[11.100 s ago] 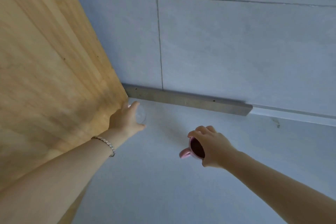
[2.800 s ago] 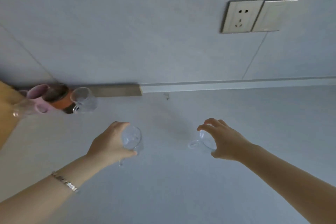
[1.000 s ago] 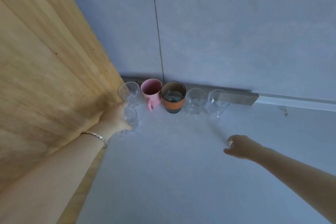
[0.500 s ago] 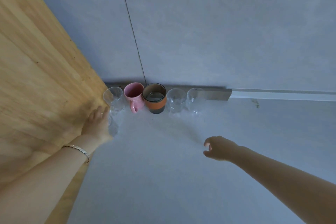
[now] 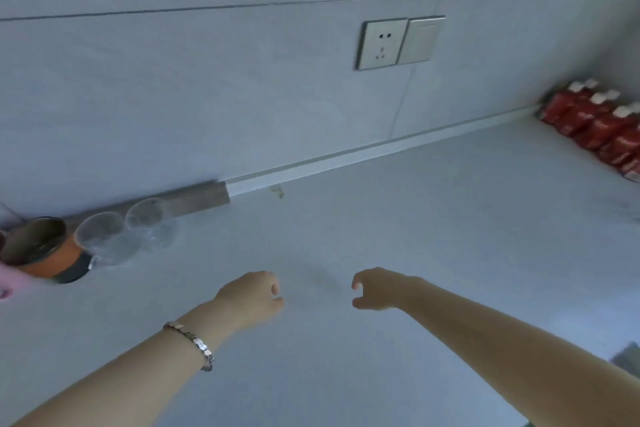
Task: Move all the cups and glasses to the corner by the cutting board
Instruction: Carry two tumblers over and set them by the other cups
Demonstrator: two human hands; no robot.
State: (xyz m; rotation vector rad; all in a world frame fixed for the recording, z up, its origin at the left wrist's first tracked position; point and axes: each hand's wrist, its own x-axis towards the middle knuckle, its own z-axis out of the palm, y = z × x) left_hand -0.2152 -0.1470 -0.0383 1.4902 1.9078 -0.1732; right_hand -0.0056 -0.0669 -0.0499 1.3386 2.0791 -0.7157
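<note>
From the head camera we look down on a pale grey counter [image 5: 415, 253] that meets a tiled wall [image 5: 207, 97]. Our left hand [image 5: 251, 298] hovers over the counter near the middle of the view. Its fingers are loosely curled in toward the thumb and there is nothing between them. A metal bracelet [image 5: 192, 345] circles that wrist. Our right hand [image 5: 377, 289] hangs near it with a clear gap between the two. Its thumb and fingers are spread in a relaxed, open curve, and it also holds nothing.

The cups and glasses stand in a row at the far left, at the foot of the wall and well apart from both hands. We see two clear glasses [image 5: 104, 239] [image 5: 149, 222] side by side. They overlap in the picture, so we cannot tell whether they touch. Just left of them is a cup with an orange band [image 5: 41, 253] and a dark base, close against the nearer glass. A sliver of a pink mug [image 5: 7, 282] shows at the left edge, mostly cut off by the frame. A grey strip [image 5: 197, 198] runs along the wall base behind the glasses.

Higher on the wall sit a socket [image 5: 381, 43] and, touching it on the right, a switch [image 5: 420, 40]. At the far right, red packets with white tops [image 5: 602, 125] lie in a row on the counter.
</note>
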